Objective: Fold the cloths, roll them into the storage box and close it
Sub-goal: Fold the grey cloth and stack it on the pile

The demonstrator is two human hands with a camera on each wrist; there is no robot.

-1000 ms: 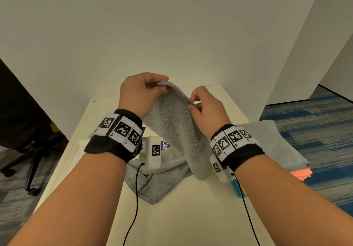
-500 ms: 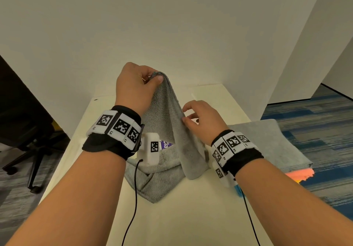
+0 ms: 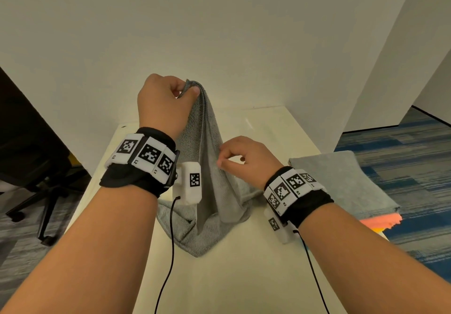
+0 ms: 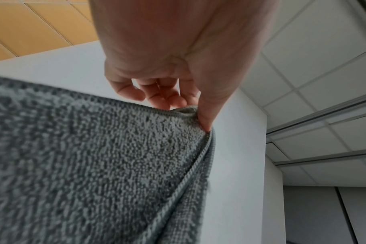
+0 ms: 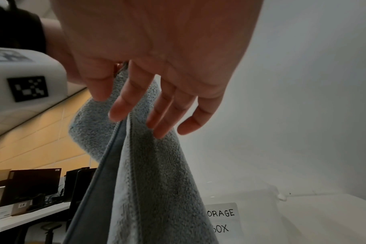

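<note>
White walls back the cream table [image 3: 219, 277]; your left hand [image 3: 162, 104] pinches the grey cloth's [image 3: 212, 179] corner high above its middle, tail resting there, right hand [image 3: 246, 160] loose-fingered alongside; you're spreading for folding: catch the next corner

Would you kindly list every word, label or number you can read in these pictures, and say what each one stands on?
"ORAGE" over "OX": white label on the translucent storage box, its left part hidden by the grey cloth.
"2.5", uncertain: small tag on a background desk; too small to confirm.
Square coded markers on the wrist bands: patterns; the tiny characters beside them are unreadable.
</note>
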